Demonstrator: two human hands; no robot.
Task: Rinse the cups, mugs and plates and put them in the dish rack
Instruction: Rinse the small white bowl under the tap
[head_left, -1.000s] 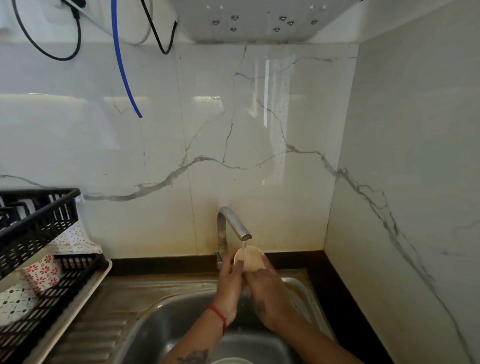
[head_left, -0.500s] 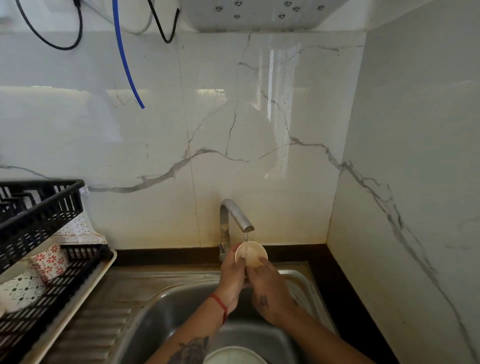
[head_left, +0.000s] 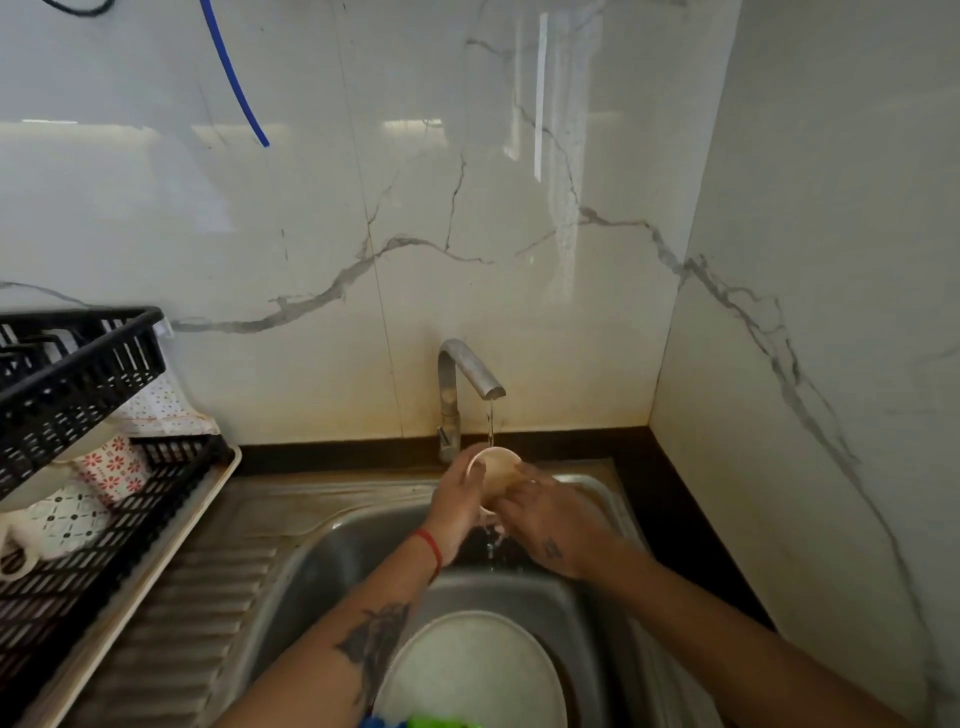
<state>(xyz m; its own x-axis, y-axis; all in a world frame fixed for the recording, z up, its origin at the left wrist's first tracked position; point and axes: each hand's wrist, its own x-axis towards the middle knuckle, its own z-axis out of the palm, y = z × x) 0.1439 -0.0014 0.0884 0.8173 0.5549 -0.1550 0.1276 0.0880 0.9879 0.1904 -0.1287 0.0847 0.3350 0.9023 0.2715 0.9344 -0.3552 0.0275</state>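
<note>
Head view — both hands, left (head_left: 457, 491) and right (head_left: 545, 512), are still gripping the cup (head_left: 496, 467) under the tap (head_left: 467, 371) | water now spilling below | rinse continuing — plate (head_left: 467, 670) waiting in the sink (head_left: 322, 561).

left hand (head_left: 460, 493) curled, gripping | right hand (head_left: 550, 519) fingers curled, gripping

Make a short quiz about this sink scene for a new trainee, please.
1. True or false: water from the grey metal tap falls into the small beige cup.
2. Which hands hold it? A) left hand only B) right hand only C) both
3. Fill in: a round white plate lies in the steel ____, right of the black plastic dish rack.

Key: 1 true; 2 C; 3 sink.
</note>
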